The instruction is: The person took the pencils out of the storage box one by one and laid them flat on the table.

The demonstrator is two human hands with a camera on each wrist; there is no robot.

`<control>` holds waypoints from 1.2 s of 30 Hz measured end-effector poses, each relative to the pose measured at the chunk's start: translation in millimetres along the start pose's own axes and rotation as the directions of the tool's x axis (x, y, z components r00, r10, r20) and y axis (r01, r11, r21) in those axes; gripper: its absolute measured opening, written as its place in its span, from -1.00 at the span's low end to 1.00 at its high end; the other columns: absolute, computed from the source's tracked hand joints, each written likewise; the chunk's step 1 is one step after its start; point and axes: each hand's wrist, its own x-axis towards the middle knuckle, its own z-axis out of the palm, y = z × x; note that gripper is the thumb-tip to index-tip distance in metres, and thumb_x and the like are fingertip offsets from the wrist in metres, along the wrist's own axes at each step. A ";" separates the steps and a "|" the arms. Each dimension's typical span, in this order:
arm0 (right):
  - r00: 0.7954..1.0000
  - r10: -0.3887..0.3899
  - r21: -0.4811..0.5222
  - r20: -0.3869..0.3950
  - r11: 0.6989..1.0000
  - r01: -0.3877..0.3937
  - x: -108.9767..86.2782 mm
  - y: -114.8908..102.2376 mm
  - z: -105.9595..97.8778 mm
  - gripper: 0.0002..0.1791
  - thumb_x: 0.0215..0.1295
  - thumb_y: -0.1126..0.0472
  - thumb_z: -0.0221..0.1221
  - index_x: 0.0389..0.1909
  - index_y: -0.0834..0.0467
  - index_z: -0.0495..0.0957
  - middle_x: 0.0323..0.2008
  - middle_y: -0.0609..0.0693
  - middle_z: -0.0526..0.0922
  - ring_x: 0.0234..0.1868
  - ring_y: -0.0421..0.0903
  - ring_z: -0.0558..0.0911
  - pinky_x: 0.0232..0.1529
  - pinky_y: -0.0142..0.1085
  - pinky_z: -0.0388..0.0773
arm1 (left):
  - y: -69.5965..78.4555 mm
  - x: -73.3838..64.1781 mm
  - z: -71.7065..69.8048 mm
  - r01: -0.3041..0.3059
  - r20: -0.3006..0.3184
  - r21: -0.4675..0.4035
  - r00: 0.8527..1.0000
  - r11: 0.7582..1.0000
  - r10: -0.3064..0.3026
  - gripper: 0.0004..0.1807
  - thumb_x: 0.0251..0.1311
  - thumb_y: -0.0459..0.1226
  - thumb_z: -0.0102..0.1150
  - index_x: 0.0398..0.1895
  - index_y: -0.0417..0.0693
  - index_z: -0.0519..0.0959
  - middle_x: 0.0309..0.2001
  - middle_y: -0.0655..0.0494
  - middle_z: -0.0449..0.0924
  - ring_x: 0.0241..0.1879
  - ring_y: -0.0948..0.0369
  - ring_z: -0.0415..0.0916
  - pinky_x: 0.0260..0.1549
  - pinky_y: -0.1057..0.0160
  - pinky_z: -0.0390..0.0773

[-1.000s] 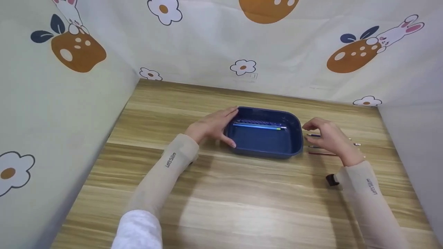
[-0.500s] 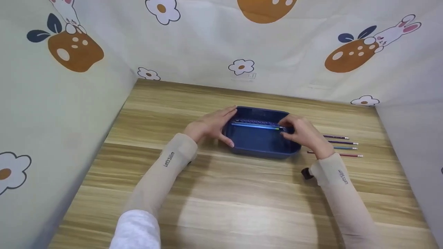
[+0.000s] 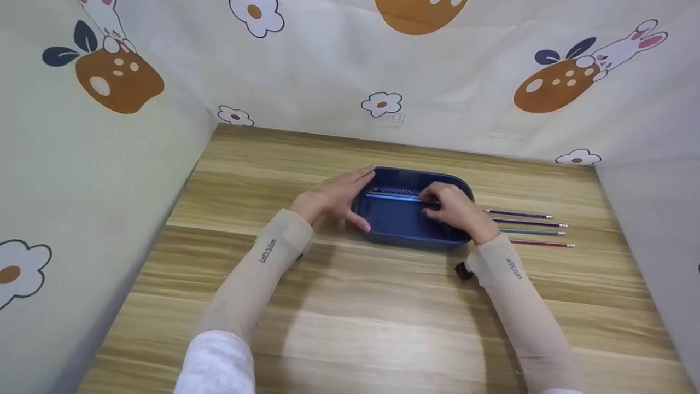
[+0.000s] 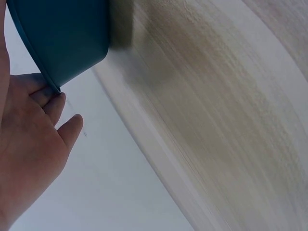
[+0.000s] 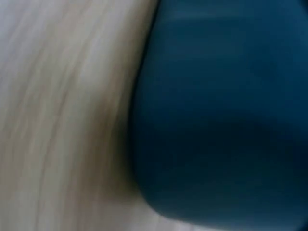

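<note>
Tray (image 3: 413, 239): on counter (image 3: 383, 323).
Left hand (image 3: 334, 200): thumb and fingers apart, spanning the tray's left end.
Right hand (image 3: 453, 209): inside tray, at blue pencil (image 3: 391, 197); can't tell if pinching.
Dotted pencil (image 3: 395, 191): beside the blue one, far side.
Loose pencils (image 3: 538, 223): four, right of tray.
Risks: wrist brush could roll loose ones; fingertip nudge could skew the blue one.

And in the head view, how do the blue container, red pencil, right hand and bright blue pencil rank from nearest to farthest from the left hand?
1. Blue container: touching the left hand.
2. Bright blue pencil: inside the container, left end nearest.
3. Right hand: over the container's right part.
4. Red pencil: on the table, right of the container.
</note>
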 end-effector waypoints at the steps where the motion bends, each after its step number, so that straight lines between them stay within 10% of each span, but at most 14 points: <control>1: 1.000 0.000 -0.002 0.006 1.000 0.000 1.7 -0.9 0.8 -0.72 0.09 0.27 0.30 -0.14 0.24 0.60 -0.17 0.10 0.63 -0.09 0.02 0.59 0.01 -0.09 0.54 | 0.0 0.0 -0.3 0.002 0.000 0.000 1.000 1.000 -0.002 0.44 -0.38 0.46 0.22 0.50 -0.07 -0.21 0.53 0.09 -0.38 0.49 0.11 -0.29 0.44 0.12 -0.12; 36: 0.992 -0.003 -0.049 0.129 0.999 0.010 2.6 -12.8 2.5 -0.86 -0.02 0.36 0.29 -0.40 0.15 0.59 -0.44 -0.03 0.60 -0.42 -0.14 0.53 -0.38 -0.26 0.53 | -0.6 -0.3 0.9 -0.014 -0.016 -0.013 1.000 1.000 0.014 0.43 -0.37 0.44 0.25 0.50 -0.10 -0.19 0.52 0.06 -0.36 0.48 0.08 -0.27 0.44 0.09 -0.09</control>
